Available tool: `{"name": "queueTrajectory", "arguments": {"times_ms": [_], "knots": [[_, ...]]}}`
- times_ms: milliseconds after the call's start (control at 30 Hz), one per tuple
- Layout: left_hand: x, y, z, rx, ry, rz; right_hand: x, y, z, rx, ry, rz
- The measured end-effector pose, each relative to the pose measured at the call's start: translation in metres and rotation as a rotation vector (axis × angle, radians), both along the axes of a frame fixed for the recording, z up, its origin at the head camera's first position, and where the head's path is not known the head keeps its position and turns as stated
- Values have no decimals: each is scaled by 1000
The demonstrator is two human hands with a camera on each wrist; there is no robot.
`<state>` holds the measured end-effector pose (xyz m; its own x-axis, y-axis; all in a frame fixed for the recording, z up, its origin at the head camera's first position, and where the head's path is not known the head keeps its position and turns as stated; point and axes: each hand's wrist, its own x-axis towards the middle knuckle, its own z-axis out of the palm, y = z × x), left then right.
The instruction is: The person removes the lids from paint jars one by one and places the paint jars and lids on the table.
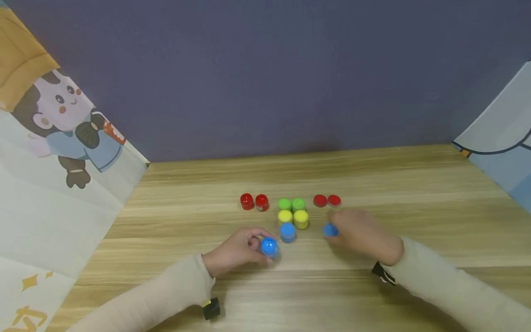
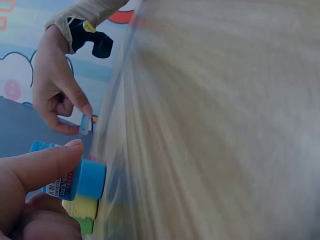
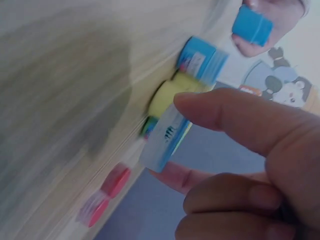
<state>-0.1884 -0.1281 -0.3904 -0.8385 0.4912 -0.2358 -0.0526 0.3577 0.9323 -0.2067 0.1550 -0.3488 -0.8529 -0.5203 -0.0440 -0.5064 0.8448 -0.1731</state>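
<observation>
My left hand point(image 1: 238, 251) grips a small blue jar point(image 1: 268, 246) between thumb and fingers; its top looks glossy and uncapped, and a printed label point(image 2: 64, 186) shows in the left wrist view. To the right, my right hand point(image 1: 362, 234) pinches a blue lid point(image 3: 165, 139) by its edge, tilted above the table. Between the hands stands another blue jar point(image 1: 287, 232), capped, in front of two yellow jars point(image 1: 301, 219) and two green jars point(image 1: 298, 204).
Two uncapped red jars point(image 1: 246, 201) stand at the back left of the group. Two red lids point(image 1: 320, 200) lie side by side at its back right. A dark panel point(image 1: 265, 83) rises behind the wooden table point(image 1: 186, 184), with cartoon-printed sheets at both sides.
</observation>
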Motion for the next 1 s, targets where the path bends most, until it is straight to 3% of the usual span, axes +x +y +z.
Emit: {"name": "queueTrajectory", "arguments": {"times_ms": [267,600,800,1000], "knots": [[-13,-11,0,3,-11,61,-19,11,-6,35,-63,-46],[-34,-19,-7,2,5,119,-35,20,-12,22,-53,-60],[-50,-20,-9,-30,-2,176,-40,20,-11,27,-57,-74],[-57,-20,-12,-40,-6,200,-42,22,-15,31,-67,-83]]}}
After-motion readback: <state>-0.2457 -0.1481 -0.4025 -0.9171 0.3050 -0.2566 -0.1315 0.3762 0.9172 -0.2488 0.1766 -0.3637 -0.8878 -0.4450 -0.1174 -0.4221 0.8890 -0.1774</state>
